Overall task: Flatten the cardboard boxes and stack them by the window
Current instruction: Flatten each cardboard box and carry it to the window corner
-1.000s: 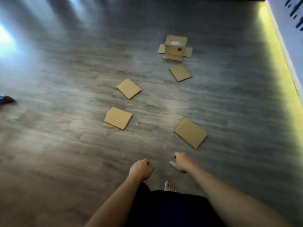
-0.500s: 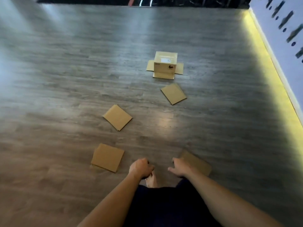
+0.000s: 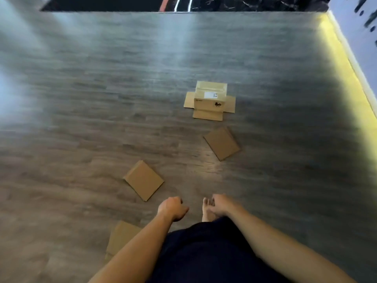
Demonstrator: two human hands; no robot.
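An unflattened cardboard box [image 3: 210, 100] with a white label stands on the wood floor ahead, its flaps spread out around it. A flat cardboard piece [image 3: 222, 143] lies just in front of it, another flat piece [image 3: 144, 180] lies nearer on the left, and a third [image 3: 121, 237] sits partly hidden under my left forearm. My left hand [image 3: 172, 208] hangs in a loose fist and holds nothing. My right hand [image 3: 221, 204] hangs with loosely curled fingers, also holding nothing. Both hands are well short of the box.
Grey-brown wood floor [image 3: 102, 99] stretches ahead. A white wall with a yellow-lit baseboard [image 3: 346, 64] runs along the right. A dark marbled wall [image 3: 204, 3] closes the far end. My bare foot [image 3: 207, 210] shows between my hands.
I have walked forward: the box and flat pieces have slid closer and lower in view, and the nearest right-hand piece has passed out of sight. Both hands stay as they were, holding nothing.
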